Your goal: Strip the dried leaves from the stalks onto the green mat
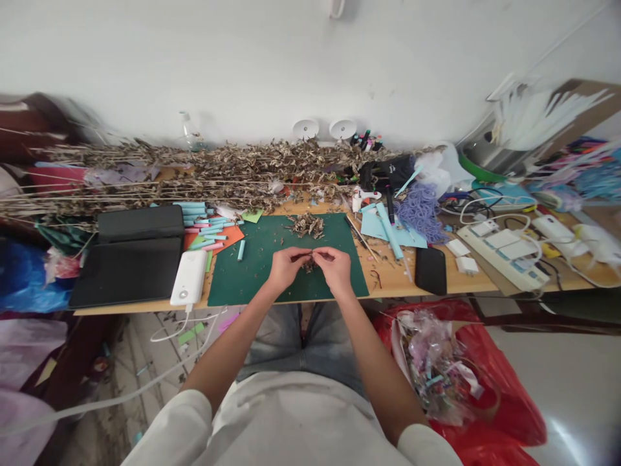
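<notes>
My left hand and my right hand meet over a dark green cutting mat on the wooden table. Both are closed in a pinch on a small clump of dried brown leaves held between their fingertips. A loose pile of the same dried leaves lies on the far part of the mat, just beyond my hands. A long bundle of dried leafy stems stretches along the back of the table.
Left of the mat lie a white power bank, a black tablet case and several rolled paper tubes. To the right are a black phone, a power strip and purple yarn. A red bag of scraps sits on the floor.
</notes>
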Demonstrator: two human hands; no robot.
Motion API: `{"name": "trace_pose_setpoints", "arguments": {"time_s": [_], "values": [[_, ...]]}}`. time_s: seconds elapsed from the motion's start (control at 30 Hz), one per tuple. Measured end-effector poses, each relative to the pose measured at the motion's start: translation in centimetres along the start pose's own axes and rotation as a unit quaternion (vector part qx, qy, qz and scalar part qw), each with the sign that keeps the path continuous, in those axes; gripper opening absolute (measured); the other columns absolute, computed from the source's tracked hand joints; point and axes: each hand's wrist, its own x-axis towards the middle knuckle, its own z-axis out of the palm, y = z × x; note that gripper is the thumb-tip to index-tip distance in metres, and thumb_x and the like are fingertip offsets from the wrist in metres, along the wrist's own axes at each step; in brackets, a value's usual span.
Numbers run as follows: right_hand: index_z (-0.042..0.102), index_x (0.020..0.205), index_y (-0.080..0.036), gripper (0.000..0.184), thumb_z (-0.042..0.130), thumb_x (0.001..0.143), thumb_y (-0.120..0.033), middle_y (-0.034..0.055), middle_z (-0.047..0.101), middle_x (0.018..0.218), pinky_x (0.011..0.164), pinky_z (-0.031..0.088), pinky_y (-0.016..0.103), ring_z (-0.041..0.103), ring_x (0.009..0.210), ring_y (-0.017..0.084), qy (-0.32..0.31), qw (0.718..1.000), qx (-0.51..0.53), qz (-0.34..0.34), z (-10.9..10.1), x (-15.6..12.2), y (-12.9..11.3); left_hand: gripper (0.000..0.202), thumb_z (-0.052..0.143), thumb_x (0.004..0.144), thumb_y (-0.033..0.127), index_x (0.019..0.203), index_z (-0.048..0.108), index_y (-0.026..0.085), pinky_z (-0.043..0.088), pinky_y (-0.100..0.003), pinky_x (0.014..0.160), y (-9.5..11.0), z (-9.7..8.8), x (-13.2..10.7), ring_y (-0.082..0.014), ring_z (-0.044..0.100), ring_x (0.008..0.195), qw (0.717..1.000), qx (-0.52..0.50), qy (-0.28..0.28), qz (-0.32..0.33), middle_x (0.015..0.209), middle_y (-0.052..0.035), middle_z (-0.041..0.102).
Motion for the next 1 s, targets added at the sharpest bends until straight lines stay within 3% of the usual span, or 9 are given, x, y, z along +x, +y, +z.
{"name": "trace_pose_setpoints", "arguments": {"time_s": [0.17,0.33,0.4,0.5,0.6,0.7,0.87,1.0], "values": [[0.074,0.081,-0.016,0.021,0.069,0.07,-0.034,0.0058,0.074,0.076,0.067,0.055,0.03,0.069,0.07,0.021,-0.023,0.999,-0.022,0.004,-0.3,0.0,0.3,0.017,0.058,0.087,0.022,0.093,0.073,0.018,0.05,-0.027,0.075,0.8,-0.7,-0.1,-0.0164,0.066,0.079,0.984,0.139,-0.011,0.114,0.087,-0.006,0.073],[0.074,0.08,-0.017,0.015,0.062,0.076,-0.025,0.0039,0.073,0.073,0.064,0.052,0.027,0.066,0.065,0.018,-0.033,0.989,-0.131,-0.056,-0.4,-0.4,-0.5,0.023,0.048,0.092,0.02,0.096,0.07,0.015,0.048,-0.028,0.076,1.3,-1.0,-0.2,-0.0181,0.063,0.083,0.955,0.246,-0.053,0.158,0.089,-0.0092,0.069],[0.072,0.081,-0.018,0.014,0.059,0.078,-0.02,0.0044,0.071,0.075,0.066,0.051,0.028,0.065,0.066,0.018,-0.034,0.97,-0.207,-0.124,-0.1,-0.5,-0.7,0.022,0.049,0.09,0.017,0.094,0.07,0.015,0.047,-0.027,0.076,1.6,-0.8,-0.1,-0.0179,0.063,0.082,0.955,0.255,-0.062,0.141,0.088,-0.0088,0.069],[0.071,0.081,-0.017,0.016,0.054,0.081,-0.015,0.0078,0.07,0.082,0.075,0.049,0.03,0.063,0.08,0.021,-0.038,0.917,-0.326,-0.229,0.2,-0.7,-0.7,0.019,0.052,0.085,0.013,0.086,0.071,0.016,0.045,-0.024,0.068,2.2,-0.4,0.1,-0.0154,0.062,0.072,0.975,0.213,-0.055,0.043,0.079,-0.0049,0.07],[0.069,0.082,-0.017,0.018,0.052,0.084,-0.014,0.0093,0.069,0.085,0.078,0.048,0.031,0.061,0.086,0.022,-0.022,0.888,-0.381,-0.255,0.2,-0.8,-0.2,0.017,0.055,0.082,0.016,0.078,0.071,0.016,0.044,-0.023,0.063,2.4,-0.3,0.5,-0.0137,0.059,0.063,0.982,0.181,-0.012,-0.052,0.07,-0.0026,0.069],[0.07,0.083,-0.017,0.017,0.053,0.083,-0.013,0.0082,0.069,0.084,0.077,0.048,0.03,0.062,0.082,0.021,-0.006,0.899,-0.369,-0.237,-0.1,-0.7,0.2,0.018,0.055,0.082,0.019,0.076,0.072,0.015,0.043,-0.023,0.063,2.2,-0.5,0.7,-0.0135,0.059,0.062,0.984,0.161,0.003,-0.076,0.067,-0.0028,0.069],[0.073,0.091,-0.018,0.018,0.056,0.083,-0.017,0.0072,0.072,0.092,0.079,0.05,0.029,0.066,0.083,0.019,-0.04,0.93,-0.301,-0.209,-0.5,-0.3,0.3,0.02,0.057,0.081,0.026,0.08,0.073,0.016,0.044,-0.022,0.058,1.2,-0.4,0.9,-0.0133,0.059,0.059,0.992,0.076,-0.044,-0.086,0.064,-0.0017,0.068],[0.073,0.095,-0.021,0.021,0.054,0.085,-0.02,0.0069,0.072,0.095,0.083,0.05,0.032,0.065,0.088,0.02,-0.061,0.929,-0.298,-0.21,-0.5,-0.4,-0.1,0.021,0.055,0.08,0.024,0.085,0.075,0.016,0.046,-0.022,0.058,0.8,-0.3,1.1,-0.0138,0.06,0.06,0.993,0.048,-0.072,-0.076,0.065,-0.0016,0.069]]}}
